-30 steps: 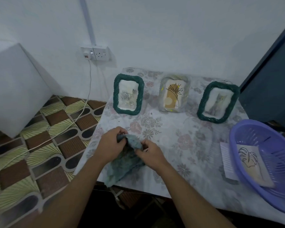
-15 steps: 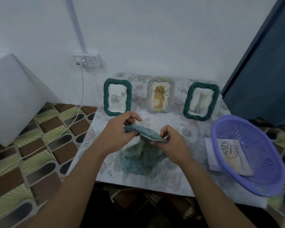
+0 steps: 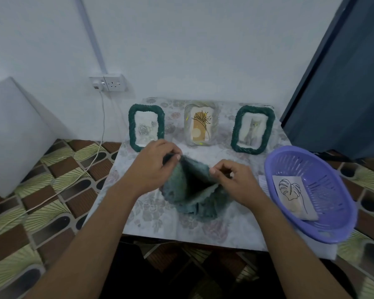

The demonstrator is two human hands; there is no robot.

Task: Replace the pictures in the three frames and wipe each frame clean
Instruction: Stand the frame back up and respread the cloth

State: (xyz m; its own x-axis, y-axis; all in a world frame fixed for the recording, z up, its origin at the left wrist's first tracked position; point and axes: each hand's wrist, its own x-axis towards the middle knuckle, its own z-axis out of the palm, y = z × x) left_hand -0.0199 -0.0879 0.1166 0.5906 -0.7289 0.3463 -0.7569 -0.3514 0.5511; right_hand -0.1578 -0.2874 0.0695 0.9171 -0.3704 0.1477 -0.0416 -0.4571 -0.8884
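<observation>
L hand [image 3: 153,167] + R hand [image 3: 235,182] | pinch cloth [image 3: 192,190]; no legible text

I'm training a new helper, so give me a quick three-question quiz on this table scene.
1. True or false: both hands grip the cloth.
2. Which frame shows a cat? A left frame, B middle frame, C right frame.
3. What lies inside the purple basket?

Key: 1 true, the left hand and right hand pinch its edge. 2 C. 3 A leaf line drawing.
</observation>
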